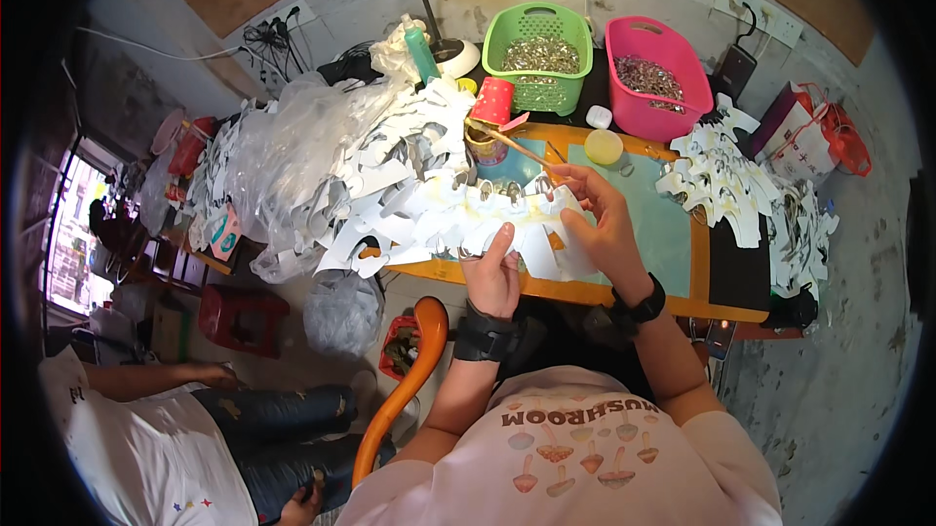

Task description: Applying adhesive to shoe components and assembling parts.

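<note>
A white, flat cut strip with several metal ring-like pieces along its far edge lies over the front of the work table. My left hand is closed on its near edge, thumb on top. My right hand is at the strip's right end, fingers bent, with a thin wooden stick running from its fingertips up to the left. The stick's far end is over an open tin. Whether the right thumb also pinches the strip, I cannot tell.
A large heap of white pieces and clear plastic covers the left. Green and pink baskets hold small metal parts. A red dotted cup, a small yellow jar and more white pieces stand around. Another person sits at left.
</note>
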Demonstrator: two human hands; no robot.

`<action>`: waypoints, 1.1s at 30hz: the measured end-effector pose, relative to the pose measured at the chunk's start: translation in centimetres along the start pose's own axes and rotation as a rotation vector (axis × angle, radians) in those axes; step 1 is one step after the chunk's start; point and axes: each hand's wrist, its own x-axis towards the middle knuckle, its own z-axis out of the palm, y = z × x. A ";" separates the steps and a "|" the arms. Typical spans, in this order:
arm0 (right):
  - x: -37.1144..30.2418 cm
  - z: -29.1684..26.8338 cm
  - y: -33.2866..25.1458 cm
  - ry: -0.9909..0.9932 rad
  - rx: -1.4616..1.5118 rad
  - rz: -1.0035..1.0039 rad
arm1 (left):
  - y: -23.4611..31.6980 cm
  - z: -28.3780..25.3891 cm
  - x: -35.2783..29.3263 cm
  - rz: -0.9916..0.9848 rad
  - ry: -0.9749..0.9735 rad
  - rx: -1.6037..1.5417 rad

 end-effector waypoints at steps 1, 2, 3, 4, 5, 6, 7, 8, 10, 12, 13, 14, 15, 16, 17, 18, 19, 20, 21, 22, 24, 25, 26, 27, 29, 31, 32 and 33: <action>-0.1 -0.1 -0.1 -0.002 -0.003 -0.001 | 0.1 0.3 -0.2 -0.006 0.013 -0.001; -0.2 -0.1 -0.3 -0.013 0.027 0.007 | 0.3 0.7 -0.3 -0.010 0.023 -0.002; -0.3 -0.2 -0.5 -0.023 0.058 0.016 | 0.4 1.0 -0.4 -0.013 0.034 -0.003; -0.3 -0.3 -0.6 -0.034 0.089 0.025 | 0.3 0.6 -0.2 -0.011 0.011 -0.001; -0.4 -0.3 -0.7 -0.035 0.081 0.017 | 0.1 0.1 -0.1 -0.010 -0.013 0.001; -0.4 -0.4 -0.7 -0.036 0.073 0.008 | 0.1 -0.2 0.0 -0.009 -0.036 0.003; -0.4 -0.5 -0.7 -0.038 0.064 0.000 | 0.0 -0.3 0.1 -0.006 -0.039 -0.005; -0.4 -0.5 -0.8 -0.013 0.034 -0.028 | 0.0 -0.1 0.1 -0.006 -0.043 -0.013; -0.5 -0.2 -1.0 0.037 -0.027 -0.086 | 0.2 0.4 0.0 0.002 -0.038 -0.019; -0.7 -0.1 -1.6 0.080 -0.211 -0.244 | 0.6 1.0 -0.4 0.021 -0.017 -0.016; -0.9 -0.2 -2.0 0.101 -0.303 -0.323 | 0.6 1.1 -0.4 0.037 -0.020 -0.019; -1.1 -0.3 -2.5 0.074 -0.451 -0.402 | 0.7 1.1 -0.4 0.053 -0.022 -0.021; -1.3 -0.4 -3.0 0.046 -0.600 -0.480 | 0.7 1.1 -0.4 0.070 -0.024 -0.024; -1.5 -0.4 -3.3 0.017 -0.748 -0.558 | 0.6 0.8 -0.3 0.064 -0.037 -0.028; -1.5 -0.4 -3.2 0.034 -0.698 -0.537 | 0.5 0.5 -0.1 0.056 -0.055 -0.032; -1.5 -0.4 -3.1 0.050 -0.647 -0.516 | 0.5 0.3 -0.1 0.049 -0.072 -0.037; -1.5 -0.3 -3.0 0.066 -0.596 -0.494 | 0.5 0.2 -0.1 0.035 -0.070 -0.029; -1.5 -0.3 -2.9 0.046 -0.606 -0.506 | 0.5 0.1 -0.1 0.024 -0.068 -0.020; -1.5 -0.3 -2.7 0.026 -0.616 -0.518 | 0.6 0.0 -0.1 0.013 -0.066 -0.012; -1.6 -0.4 -2.7 0.005 -0.625 -0.530 | 0.6 0.0 -0.1 0.009 -0.063 -0.010; -1.6 -0.3 -2.7 0.019 -0.611 -0.515 | 0.6 0.1 -0.2 0.003 -0.055 -0.009; -1.5 -0.3 -2.8 0.026 -0.603 -0.507 | 0.6 0.5 -0.3 0.004 -0.036 -0.020; -1.5 -0.4 -2.8 0.037 -0.586 -0.487 | 0.8 1.1 -0.5 0.002 -0.015 -0.029; -1.4 -0.4 -2.8 0.048 -0.569 -0.466 | 0.9 1.3 -0.7 -0.001 0.007 -0.038; -1.3 -0.5 -2.8 0.068 -0.544 -0.432 | 0.6 0.7 -0.3 -0.003 -0.004 -0.029; -1.2 -0.5 -2.8 0.089 -0.529 -0.406 | 0.5 0.4 0.0 0.000 -0.025 -0.028; -1.3 -0.5 -2.9 0.104 -0.547 -0.399 | 0.5 0.3 0.0 0.004 -0.035 -0.029; -1.4 -0.5 -3.1 0.118 -0.565 -0.392 | 0.5 0.2 0.0 0.008 -0.046 -0.029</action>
